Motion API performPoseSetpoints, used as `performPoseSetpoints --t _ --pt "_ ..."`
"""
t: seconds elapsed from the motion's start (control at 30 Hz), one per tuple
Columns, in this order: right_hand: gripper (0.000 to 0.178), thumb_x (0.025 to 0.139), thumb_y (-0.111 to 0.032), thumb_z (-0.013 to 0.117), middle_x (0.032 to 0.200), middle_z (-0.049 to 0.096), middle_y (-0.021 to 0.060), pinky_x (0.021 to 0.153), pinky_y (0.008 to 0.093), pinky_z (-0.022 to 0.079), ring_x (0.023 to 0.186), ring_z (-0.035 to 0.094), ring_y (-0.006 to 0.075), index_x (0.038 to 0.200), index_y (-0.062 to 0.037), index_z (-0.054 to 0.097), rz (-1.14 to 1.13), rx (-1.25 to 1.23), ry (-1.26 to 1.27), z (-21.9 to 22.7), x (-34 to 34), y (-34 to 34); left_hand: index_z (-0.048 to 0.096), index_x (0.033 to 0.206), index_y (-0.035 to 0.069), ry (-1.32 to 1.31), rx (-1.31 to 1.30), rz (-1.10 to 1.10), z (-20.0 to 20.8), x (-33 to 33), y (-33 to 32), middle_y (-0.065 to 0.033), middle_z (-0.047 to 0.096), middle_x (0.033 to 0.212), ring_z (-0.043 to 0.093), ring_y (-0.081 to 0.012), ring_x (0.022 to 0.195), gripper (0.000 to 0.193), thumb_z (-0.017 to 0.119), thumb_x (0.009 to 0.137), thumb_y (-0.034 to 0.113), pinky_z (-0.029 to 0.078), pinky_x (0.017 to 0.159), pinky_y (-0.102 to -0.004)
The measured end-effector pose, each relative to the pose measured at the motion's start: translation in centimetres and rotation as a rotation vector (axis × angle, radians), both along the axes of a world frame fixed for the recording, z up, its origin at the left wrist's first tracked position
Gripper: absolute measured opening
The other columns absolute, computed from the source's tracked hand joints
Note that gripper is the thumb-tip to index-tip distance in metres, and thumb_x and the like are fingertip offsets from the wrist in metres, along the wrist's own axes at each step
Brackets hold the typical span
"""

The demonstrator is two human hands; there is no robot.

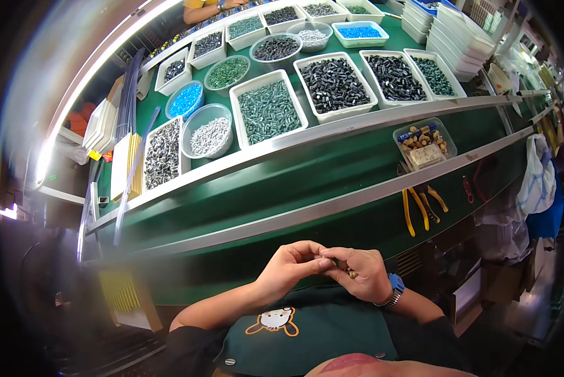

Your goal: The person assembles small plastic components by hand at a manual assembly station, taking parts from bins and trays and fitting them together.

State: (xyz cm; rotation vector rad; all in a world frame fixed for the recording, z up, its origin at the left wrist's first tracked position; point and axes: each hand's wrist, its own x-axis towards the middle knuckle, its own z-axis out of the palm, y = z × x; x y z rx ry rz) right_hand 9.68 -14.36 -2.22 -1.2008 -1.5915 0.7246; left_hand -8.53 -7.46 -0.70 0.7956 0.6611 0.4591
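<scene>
My left hand (294,262) and my right hand (361,273) meet in front of my dark green apron (332,320), fingertips touching. Thumb and forefinger of the left hand are pinched together, and whatever lies between them is hidden. A small tan, nut-like piece (352,274) shows at the curled fingers of my right hand. Farther right, a clear plastic tub (453,151) holds brown nut-like pieces (428,139), a blue tube-shaped item and a pale block. Two yellow-handled pliers (418,210) lie just in front of it.
Beyond a metal rail (282,220), white trays (303,119) and round tubs (228,135) hold small black, green, blue and silver parts. Stacked white trays (455,44) stand far right. Plastic bags (536,176) hang at the right. Another person's arm (203,11) shows at the far side.
</scene>
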Motion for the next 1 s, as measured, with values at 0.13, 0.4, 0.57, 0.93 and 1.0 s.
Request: performPoseSetpoints --t 0.13,0.4,0.57,0.93,1.0 --pt "0.045 0.072 0.006 0.077 0.072 0.064 0.0029 0.046 0.0244 0.039 0.052 0.05 0.0119 0.114 -0.0035 0.067 -0.029 0.007 -0.022 0.2 -0.4 -0.1 0.064 0.097 -0.001 0.03 -0.027 -0.006 0.2 -0.5 0.0 -0.0082 0.067 0.093 0.062 -0.0122 0.086 0.008 0.066 0.093 0.005 0.051 0.081 -0.0223" --pt "0.041 0.076 -0.001 0.077 0.068 0.06 -0.0002 0.045 0.0255 0.038 0.051 0.051 0.0128 0.115 -0.0065 0.065 0.034 -0.108 -0.048 0.2 -0.5 -0.3 0.067 0.098 -0.002 0.005 -0.008 -0.045 -0.8 -1.6 0.2 -0.0067 0.067 0.092 0.062 -0.0114 0.085 0.009 0.067 0.092 0.006 0.051 0.079 -0.0222" --pt "0.04 0.074 0.003 0.078 0.069 0.061 0.0014 0.046 0.0235 0.038 0.052 0.049 0.01 0.11 -0.0046 0.064 0.062 -0.155 0.035 -0.1 -0.2 -0.1 0.067 0.094 -0.001 0.102 -0.125 -0.033 0.2 -1.3 0.4 -0.0065 0.067 0.09 0.061 -0.0103 0.082 0.007 0.068 0.091 0.005 0.05 0.077 -0.0213" --pt "0.044 0.073 0.0 0.081 0.065 0.058 -0.0003 0.047 0.0228 0.036 0.051 0.048 0.0092 0.109 -0.0065 0.056 0.184 -0.292 0.032 0.8 -0.2 0.1 0.067 0.089 -0.001 0.042 0.032 -0.05 -1.0 -2.1 -0.2 -0.006 0.067 0.085 0.059 -0.0094 0.077 0.006 0.068 0.091 0.005 0.048 0.073 -0.02" --pt "0.043 0.073 -0.001 0.082 0.064 0.057 -0.0004 0.047 0.0231 0.036 0.051 0.048 0.0095 0.107 -0.0066 0.056 0.18 -0.297 0.042 0.8 -0.2 0.1 0.067 0.089 -0.001 0.033 0.03 -0.042 -0.9 -2.1 -0.2 -0.0059 0.067 0.085 0.06 -0.0094 0.077 0.006 0.068 0.091 0.005 0.048 0.073 -0.0202"
